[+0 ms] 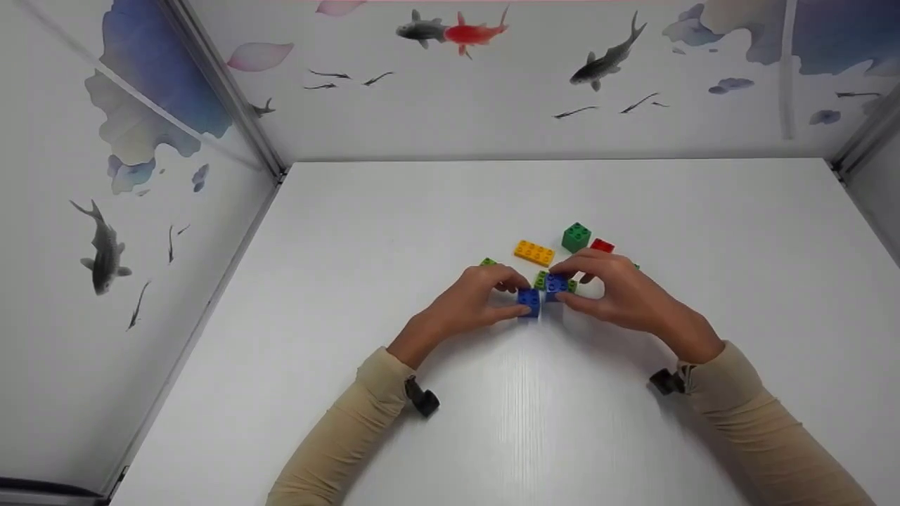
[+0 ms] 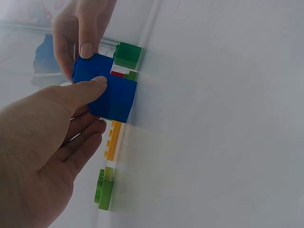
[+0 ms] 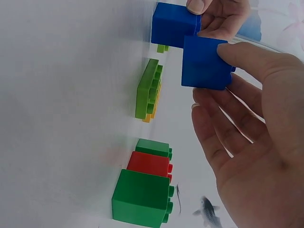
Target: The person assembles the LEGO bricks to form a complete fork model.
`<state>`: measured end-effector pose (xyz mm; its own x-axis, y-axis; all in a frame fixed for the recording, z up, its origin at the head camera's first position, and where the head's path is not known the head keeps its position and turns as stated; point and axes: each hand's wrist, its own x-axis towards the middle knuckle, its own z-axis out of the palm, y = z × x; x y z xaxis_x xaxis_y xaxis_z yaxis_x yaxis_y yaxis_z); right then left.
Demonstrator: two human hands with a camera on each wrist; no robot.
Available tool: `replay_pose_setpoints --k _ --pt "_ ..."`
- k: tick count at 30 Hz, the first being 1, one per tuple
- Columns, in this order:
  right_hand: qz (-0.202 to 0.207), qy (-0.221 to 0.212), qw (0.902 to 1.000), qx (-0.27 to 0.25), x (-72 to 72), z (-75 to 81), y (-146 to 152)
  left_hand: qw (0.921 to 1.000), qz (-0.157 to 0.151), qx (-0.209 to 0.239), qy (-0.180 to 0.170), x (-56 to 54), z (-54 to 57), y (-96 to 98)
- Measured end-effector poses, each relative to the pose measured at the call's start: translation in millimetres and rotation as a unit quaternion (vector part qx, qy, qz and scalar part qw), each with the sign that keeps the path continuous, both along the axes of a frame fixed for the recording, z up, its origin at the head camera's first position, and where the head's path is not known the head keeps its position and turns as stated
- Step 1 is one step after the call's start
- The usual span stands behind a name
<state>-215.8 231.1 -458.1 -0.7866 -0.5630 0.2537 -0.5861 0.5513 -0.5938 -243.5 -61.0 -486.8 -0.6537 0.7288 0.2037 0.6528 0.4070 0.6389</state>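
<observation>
My left hand pinches a blue building block between thumb and fingers. Just to its right, my right hand holds a second blue block, also by thumb and fingertips. Studs show on top of both in the head view. The right wrist view has the right-hand block raised off the table, overlapping the corner of the left-hand block. Behind the right-hand block lies a light green studded brick, partly covered by it in the head view.
Beyond my hands lie a flat yellow brick, a dark green block and a red brick. Another light green brick sits near my left hand. White table; printed walls stand at its back and sides.
</observation>
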Motion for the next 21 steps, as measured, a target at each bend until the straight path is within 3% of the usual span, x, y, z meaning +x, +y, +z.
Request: replay_pose_setpoints --k 12,21 --pt "-0.009 0.032 0.9988 -0.035 2.9 2.3 -2.9 1.0 -0.004 0.006 0.007 0.1 -0.3 -0.5" --pt "-0.005 0.028 0.999 -0.033 3.2 0.4 -5.8 1.0 -0.003 0.004 0.005 0.4 -0.8 1.0"
